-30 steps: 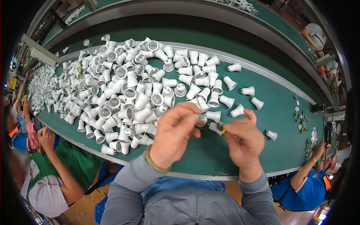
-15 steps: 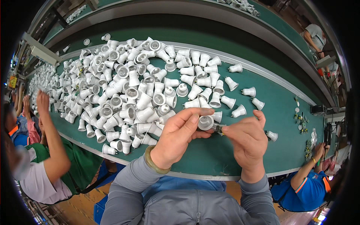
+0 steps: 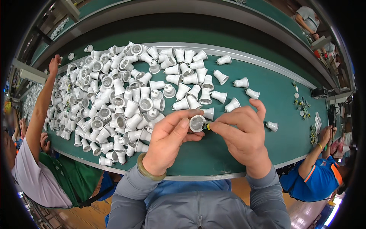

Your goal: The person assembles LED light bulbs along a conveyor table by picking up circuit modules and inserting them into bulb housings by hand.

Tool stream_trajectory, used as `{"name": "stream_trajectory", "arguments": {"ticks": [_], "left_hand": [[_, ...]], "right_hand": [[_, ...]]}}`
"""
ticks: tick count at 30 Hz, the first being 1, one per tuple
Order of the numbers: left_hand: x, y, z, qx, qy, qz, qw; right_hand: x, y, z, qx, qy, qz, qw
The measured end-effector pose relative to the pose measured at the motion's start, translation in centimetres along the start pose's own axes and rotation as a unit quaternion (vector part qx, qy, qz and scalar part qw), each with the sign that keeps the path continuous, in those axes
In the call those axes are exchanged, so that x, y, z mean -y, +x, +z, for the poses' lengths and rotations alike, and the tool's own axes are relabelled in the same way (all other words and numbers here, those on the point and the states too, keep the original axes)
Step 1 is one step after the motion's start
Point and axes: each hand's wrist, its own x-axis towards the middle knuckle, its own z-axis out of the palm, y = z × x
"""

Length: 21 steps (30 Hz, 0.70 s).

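Observation:
My left hand (image 3: 169,141) is closed around a white bulb housing (image 3: 198,123), its round open mouth turned up toward me. At the right of that mouth, my right hand (image 3: 244,135) pinches a small circuit board (image 3: 207,126) with a dark and yellow part showing. The board's inner end reaches over the rim into the cup; my fingertips hide the rest of it. Just beyond my hands, another bulb housing (image 3: 207,113) lies on the green bench.
A big heap of white bulb housings (image 3: 118,87) covers the left and middle of the bench (image 3: 213,160). Small boards (image 3: 303,107) lie at the far right. A co-worker's arm (image 3: 45,103) stretches over the heap at left; another co-worker's hands (image 3: 326,135) work at right.
My right hand has brought the circuit board from beside the housing to its mouth. The co-worker's arm at left has stretched farther across the heap. The whole view has shifted slightly.

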Motion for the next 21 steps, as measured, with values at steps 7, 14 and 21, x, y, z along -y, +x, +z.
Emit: {"name": "stream_trajectory", "arguments": {"ticks": [7,14,21], "left_hand": [[0.1,-0.1,0.0,0.016,-0.003,-0.021,1.000],[-0.1,-0.1,-0.2,0.021,-0.016,-0.033,0.999],[-0.1,-0.1,-0.3,0.018,-0.032,-0.031,0.999]], "right_hand": [[-0.6,1.2,-0.5,0.031,-0.016,-0.076,0.996],[-0.6,2.6,-0.5,0.070,0.008,-0.100,0.992],[-0.6,3.4,-0.5,0.080,0.013,-0.116,0.990]]}}
